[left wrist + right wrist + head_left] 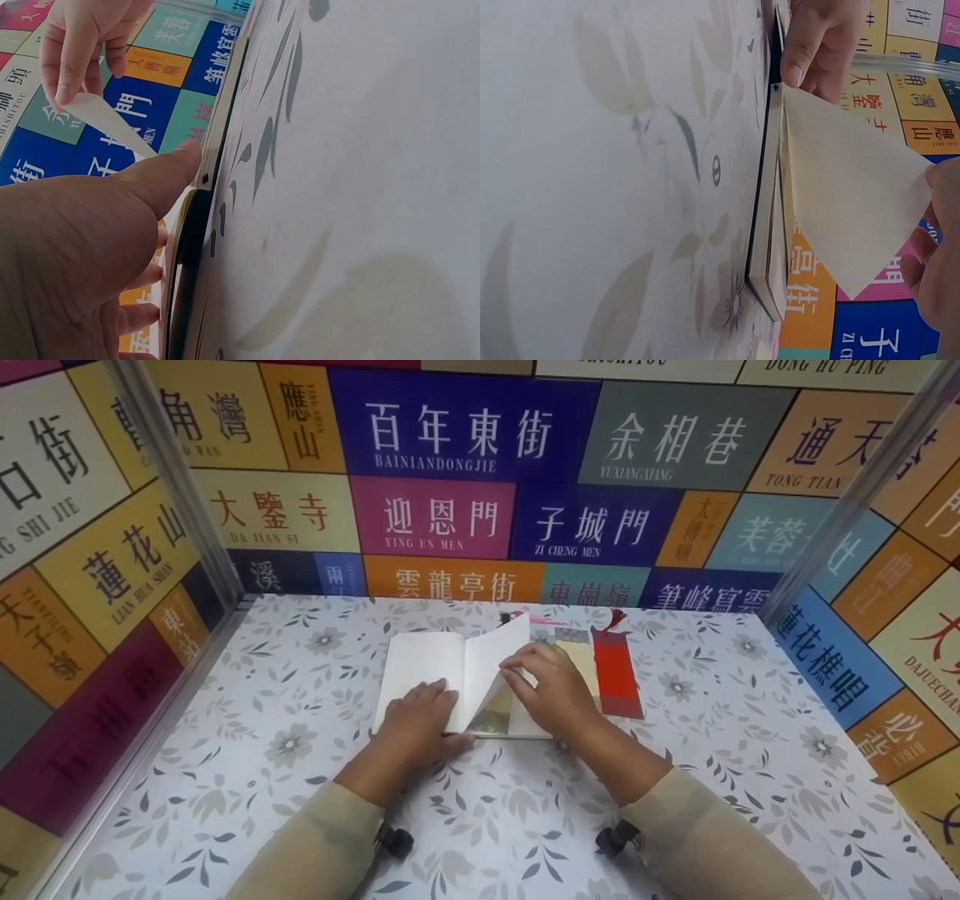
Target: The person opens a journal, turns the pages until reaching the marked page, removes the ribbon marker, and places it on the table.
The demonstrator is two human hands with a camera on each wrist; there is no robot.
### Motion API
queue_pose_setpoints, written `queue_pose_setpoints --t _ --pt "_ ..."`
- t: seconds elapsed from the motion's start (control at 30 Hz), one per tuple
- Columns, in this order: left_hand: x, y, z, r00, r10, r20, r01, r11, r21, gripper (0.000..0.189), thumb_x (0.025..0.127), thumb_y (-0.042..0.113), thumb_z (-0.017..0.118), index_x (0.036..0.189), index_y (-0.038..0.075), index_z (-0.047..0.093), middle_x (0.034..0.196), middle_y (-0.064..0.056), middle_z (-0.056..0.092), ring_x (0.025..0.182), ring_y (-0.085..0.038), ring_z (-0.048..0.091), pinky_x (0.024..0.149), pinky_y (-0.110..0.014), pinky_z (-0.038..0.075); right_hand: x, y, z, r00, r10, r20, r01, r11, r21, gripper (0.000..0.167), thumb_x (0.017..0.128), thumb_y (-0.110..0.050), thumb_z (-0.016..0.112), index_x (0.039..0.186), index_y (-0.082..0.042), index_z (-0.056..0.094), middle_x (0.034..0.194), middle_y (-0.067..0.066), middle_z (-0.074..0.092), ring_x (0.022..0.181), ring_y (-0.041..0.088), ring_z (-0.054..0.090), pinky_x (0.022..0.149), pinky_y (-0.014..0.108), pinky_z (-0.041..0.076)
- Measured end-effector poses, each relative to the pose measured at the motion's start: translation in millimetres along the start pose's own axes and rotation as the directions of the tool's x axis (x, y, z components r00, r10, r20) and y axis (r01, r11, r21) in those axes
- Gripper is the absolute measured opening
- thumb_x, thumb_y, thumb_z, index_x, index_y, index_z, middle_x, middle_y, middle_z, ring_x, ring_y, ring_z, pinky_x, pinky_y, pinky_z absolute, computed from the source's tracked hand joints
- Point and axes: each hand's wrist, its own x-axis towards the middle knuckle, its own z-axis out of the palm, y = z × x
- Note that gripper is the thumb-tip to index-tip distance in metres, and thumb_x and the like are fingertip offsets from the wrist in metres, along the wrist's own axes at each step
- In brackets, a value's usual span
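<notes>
An open book with blank white pages lies flat on the table. My left hand rests on the left page, fingers spread and thumb along the book's bottom edge near the spine. Between thumb and fingers, my right hand pinches one raised leaf. That page slants up from the spine in the right wrist view. Beneath it, a greenish picture shows on the right side. Part of the right page is hidden by my right hand.
A red bookmark with a dark red tassel lies at the book's right, beside a pale yellow strip. Something thin and pink shows behind the book. Sign-covered panels enclose the flower-patterned table at back and sides.
</notes>
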Motion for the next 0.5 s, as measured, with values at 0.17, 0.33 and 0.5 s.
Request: queue_pose_setpoints --t 0.17,0.33,0.5 --pt "1.0 0.4 0.0 1.000 0.005 -0.010 -0.005 1.000 0.005 0.085 0.095 0.066 0.071 0.162 0.021 0.045 0.175 -0.008 0.037 0.163 -0.034 0.033 0.130 -0.064 0.033 5.3 -7 4 0.997 -0.065 -0.027 0.066 0.998 0.008 0.015 0.104 -0.034 0.071 0.113 -0.027 0.081 0.115 -0.009 0.071 0.116 0.015 0.064 0.107 0.037 0.059" --pt "0.8 1.8 -0.8 1.000 0.012 -0.027 -0.012 1.000 0.029 0.081 0.097 0.064 0.069 0.160 0.018 0.048 0.172 -0.010 0.041 0.160 -0.035 0.038 0.126 -0.064 0.038 9.0 -11 6 0.993 -0.114 -0.040 0.114 0.993 0.011 0.016 0.104 -0.032 0.072 0.113 -0.025 0.082 0.113 -0.005 0.072 0.116 0.018 0.064 0.108 0.039 0.057" --pt "2.0 2.6 0.6 1.000 -0.007 -0.023 0.008 0.999 0.031 0.080 0.098 0.065 0.067 0.161 0.019 0.047 0.173 -0.009 0.040 0.161 -0.036 0.038 0.127 -0.064 0.037 13.9 -14 9 0.988 -0.146 -0.048 0.146 0.989 -0.016 0.015 0.104 -0.029 0.072 0.112 -0.023 0.082 0.112 -0.002 0.074 0.115 0.022 0.064 0.107 0.041 0.055"
